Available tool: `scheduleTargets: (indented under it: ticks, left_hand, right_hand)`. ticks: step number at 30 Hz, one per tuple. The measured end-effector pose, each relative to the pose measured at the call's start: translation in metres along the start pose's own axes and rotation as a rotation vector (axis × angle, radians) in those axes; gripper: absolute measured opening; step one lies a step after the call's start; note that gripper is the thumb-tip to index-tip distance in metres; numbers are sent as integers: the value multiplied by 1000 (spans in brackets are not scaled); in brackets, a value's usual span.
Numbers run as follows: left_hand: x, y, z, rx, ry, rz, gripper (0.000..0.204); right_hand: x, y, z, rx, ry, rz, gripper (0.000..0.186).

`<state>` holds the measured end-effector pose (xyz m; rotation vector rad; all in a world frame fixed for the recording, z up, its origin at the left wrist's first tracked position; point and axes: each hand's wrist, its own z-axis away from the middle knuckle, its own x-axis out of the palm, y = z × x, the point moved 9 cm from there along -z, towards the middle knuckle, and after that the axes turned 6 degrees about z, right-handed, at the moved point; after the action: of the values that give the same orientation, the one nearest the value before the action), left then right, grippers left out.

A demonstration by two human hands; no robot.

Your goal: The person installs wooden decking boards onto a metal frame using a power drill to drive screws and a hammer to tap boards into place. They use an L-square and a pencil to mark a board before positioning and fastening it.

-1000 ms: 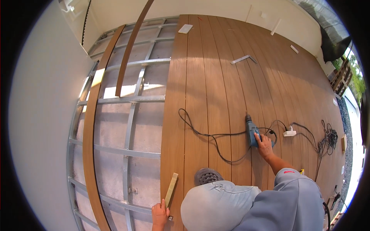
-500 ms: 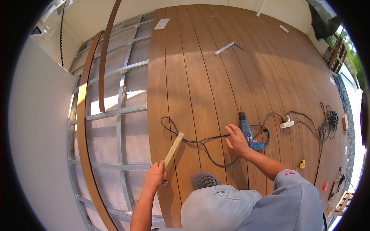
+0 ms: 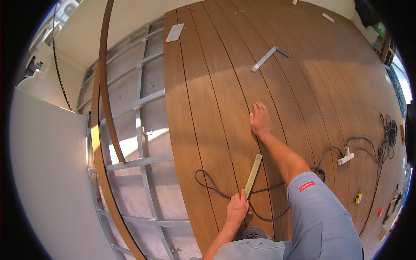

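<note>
My left hand is closed round the lower part of a wooden-handled hammer. Its pale, squared handle points away from me, and a bit of dark metal shows beside my fingers. A black cable loops over the boards beneath it. Farther out, my right hand reaches over the brown decking, fingers stretched out and nothing in them. Beyond that hand a metal try square lies flat on the boards. My right arm and sleeve hide the drill.
Left of the decking runs an open metal frame, with loose brown boards across it. At right lie a white power strip, a tangled cord, a yellow tape measure and a red roll. A white slab rests at the far left.
My right hand has moved from beside the drill to farther out on the boards. My left hand has carried the hammer to the right. The drill has gone out of sight.
</note>
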<state>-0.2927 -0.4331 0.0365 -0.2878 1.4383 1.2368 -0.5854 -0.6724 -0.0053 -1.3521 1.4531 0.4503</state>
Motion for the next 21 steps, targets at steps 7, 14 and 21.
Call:
scheduleTargets:
  ticks: [7,14,21]
  left_hand:
    - [-77,-11,-72,151,-9,168,14]
    - [-193,-107,-292,151,135,-66,26]
    - [-252,-162,-561,160,324,-128,42]
  right_hand:
    - [-14,-3,-1,68,-107,58,49]
    - [-9,0,-11,136,-208,136,51]
    - [-1,-3,-22,154,-298,131,54]
